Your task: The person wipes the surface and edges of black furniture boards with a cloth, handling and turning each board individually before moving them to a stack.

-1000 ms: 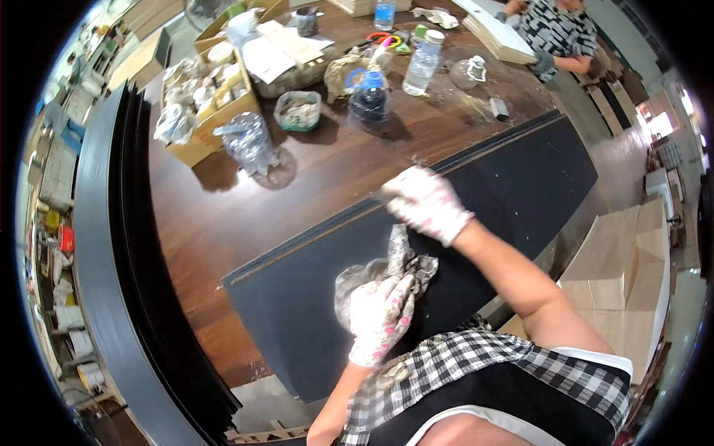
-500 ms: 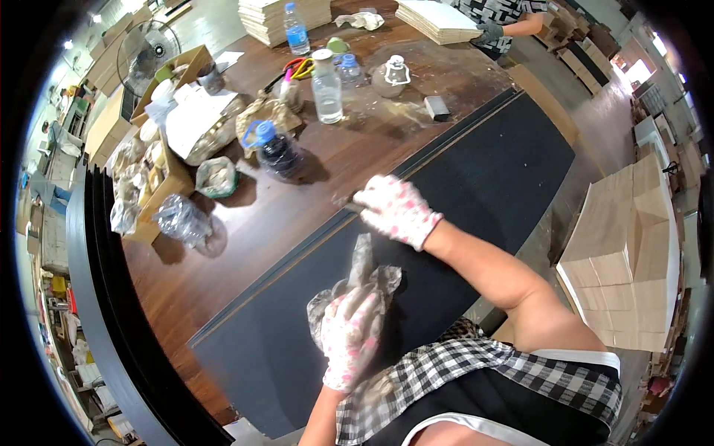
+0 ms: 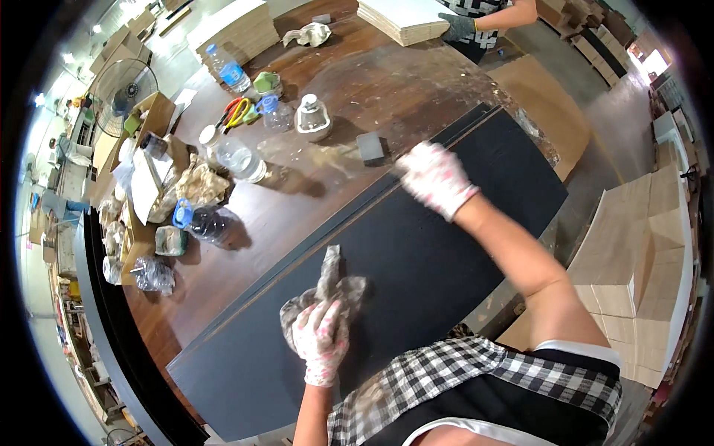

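My left hand (image 3: 321, 342), in a white glove with pink spots, lies over a crumpled grey rag (image 3: 329, 275) and grips its lower part. The rag rests on a long black panel (image 3: 454, 238) with a curved near edge. At the panel's far long edge is my right hand (image 3: 437, 181), in a matching glove and blurred by motion. Its fingers look curled in, and I cannot make out what they hold. Just left of it, a small dark grey block (image 3: 370, 149) sits on the brown table (image 3: 256, 267). More black panel edges show under the top one.
Bottles stand at the left, among them a blue-capped dark bottle (image 3: 204, 223) and a clear one (image 3: 242, 160). Beyond are scissors (image 3: 238, 111), a cardboard box (image 3: 152, 119) and stacked boards (image 3: 234, 33). Another person's gloved hand (image 3: 457, 27) touches a board stack (image 3: 405, 21). Cartons (image 3: 617, 260) stand right.
My right hand has moved right and away from me along the panel's far edge. My left hand stays on the rag. The whole view has turned, shifting the tabletop things leftward.
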`<state>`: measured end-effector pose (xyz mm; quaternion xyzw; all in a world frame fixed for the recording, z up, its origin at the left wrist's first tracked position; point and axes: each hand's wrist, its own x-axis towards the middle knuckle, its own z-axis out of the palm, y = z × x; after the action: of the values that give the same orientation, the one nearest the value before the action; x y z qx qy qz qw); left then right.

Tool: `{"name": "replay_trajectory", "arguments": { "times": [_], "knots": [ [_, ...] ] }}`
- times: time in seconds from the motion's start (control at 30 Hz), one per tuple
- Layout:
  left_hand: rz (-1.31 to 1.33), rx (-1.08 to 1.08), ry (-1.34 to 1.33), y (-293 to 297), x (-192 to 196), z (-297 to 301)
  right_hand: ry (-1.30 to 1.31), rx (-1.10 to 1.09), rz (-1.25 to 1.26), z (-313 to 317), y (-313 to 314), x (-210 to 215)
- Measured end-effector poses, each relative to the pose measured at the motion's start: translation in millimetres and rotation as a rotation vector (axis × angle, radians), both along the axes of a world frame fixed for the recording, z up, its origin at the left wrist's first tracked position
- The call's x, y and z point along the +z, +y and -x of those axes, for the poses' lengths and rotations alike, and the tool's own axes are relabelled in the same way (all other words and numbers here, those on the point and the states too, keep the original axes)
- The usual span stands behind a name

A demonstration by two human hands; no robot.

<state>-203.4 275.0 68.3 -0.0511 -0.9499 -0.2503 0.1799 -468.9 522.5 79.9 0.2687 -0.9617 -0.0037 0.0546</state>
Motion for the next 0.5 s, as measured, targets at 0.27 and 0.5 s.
{"name": "replay_trajectory", "arguments": {
  "times": [0.27, 0.5],
  "knots": [
    [0.102, 0.053, -0.123, 1, -1, -9, -0.030, 0.193, 0.277, 6, 27, -2],
    [0.153, 0.040, -0.118, 8, 8, -5, 0.076, -0.347, -0.041, 127, 209, 29]
  ]
}}
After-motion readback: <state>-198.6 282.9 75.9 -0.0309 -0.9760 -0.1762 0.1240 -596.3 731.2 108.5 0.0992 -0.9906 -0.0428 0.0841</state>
